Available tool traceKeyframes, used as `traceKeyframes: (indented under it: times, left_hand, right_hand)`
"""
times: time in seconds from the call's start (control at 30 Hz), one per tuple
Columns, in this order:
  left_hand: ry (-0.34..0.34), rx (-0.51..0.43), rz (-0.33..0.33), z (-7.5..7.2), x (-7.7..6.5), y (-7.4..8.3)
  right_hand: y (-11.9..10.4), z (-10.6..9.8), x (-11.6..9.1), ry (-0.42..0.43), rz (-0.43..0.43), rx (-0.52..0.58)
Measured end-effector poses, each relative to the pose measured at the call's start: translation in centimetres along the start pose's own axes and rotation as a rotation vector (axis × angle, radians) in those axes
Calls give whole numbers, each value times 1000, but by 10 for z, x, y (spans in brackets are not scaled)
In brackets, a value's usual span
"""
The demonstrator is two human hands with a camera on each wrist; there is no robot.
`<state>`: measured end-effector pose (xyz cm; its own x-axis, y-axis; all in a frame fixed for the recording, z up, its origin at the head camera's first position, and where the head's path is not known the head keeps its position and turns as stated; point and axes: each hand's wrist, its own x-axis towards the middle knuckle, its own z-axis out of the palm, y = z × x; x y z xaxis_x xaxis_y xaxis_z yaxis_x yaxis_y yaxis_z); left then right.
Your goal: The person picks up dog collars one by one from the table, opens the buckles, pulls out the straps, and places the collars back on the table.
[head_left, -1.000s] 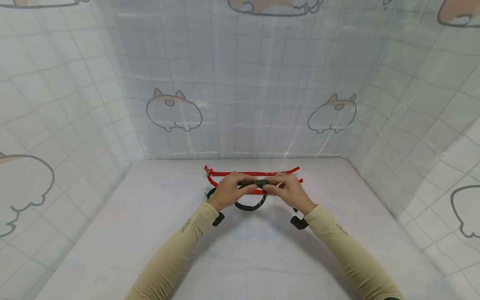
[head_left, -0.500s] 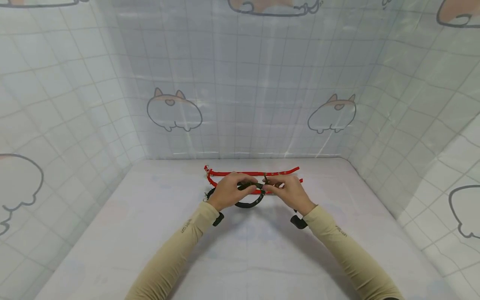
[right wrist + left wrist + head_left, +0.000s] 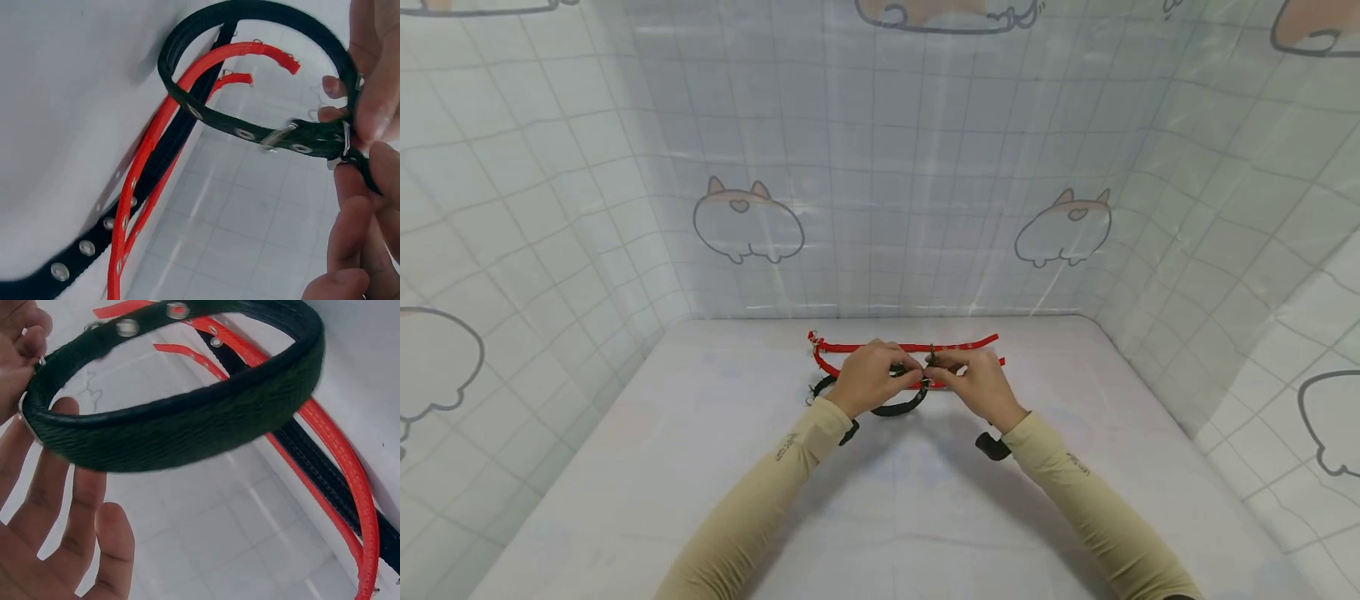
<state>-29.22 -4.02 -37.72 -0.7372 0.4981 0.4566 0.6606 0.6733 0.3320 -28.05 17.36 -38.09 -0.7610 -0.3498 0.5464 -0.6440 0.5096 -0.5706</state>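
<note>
A dark green dog collar (image 3: 181, 437) with metal eyelets is bent into a loop above the table. My left hand (image 3: 874, 379) pinches it near its buckle (image 3: 345, 139), thumb and fingertips almost meeting those of the other hand. On the opposite side, my right hand (image 3: 979, 385) pinches the collar by the buckle, and a short dark end stands up beside its fingers in the head view. The strap passes through the buckle in the right wrist view. Fingers hide part of the buckle area.
Red collar straps (image 3: 880, 347) with eyelets lie behind the hands on the white table (image 3: 895, 517). A black collar (image 3: 165, 156) with eyelets lies among them. Grid-patterned sheeting (image 3: 910, 167) rises at the back and both sides.
My left hand has shifted right, closer to my right hand. A dark strap end now stands up by the right fingers; one second ago a green section stretched between both hands.
</note>
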Motion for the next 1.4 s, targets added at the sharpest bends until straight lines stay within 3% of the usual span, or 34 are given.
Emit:
traceKeyframes:
  times: [0.17,0.3,0.67,0.97,1.2,1.4]
  left_hand:
    - [-59,-59,-35,0,0,-2]
    - [-75,-70,-26,1,1,-3]
    - [-21,44,-72,1,0,3]
    - [3,246,85,-3,-4,9]
    - [-69,213,195,0,-4,6]
    - [-13,158,225,6,-3,-1]
  right_hand:
    - [0,0,0,-11,72,12]
    - [-1,-1,0,-22,92,21]
    - [-2,0,3,-4,68,12]
    - [-7,0,6,16,54,-13]
    - [-8,-1,9,22,72,-31]
    - [-9,-4,10,9,65,0]
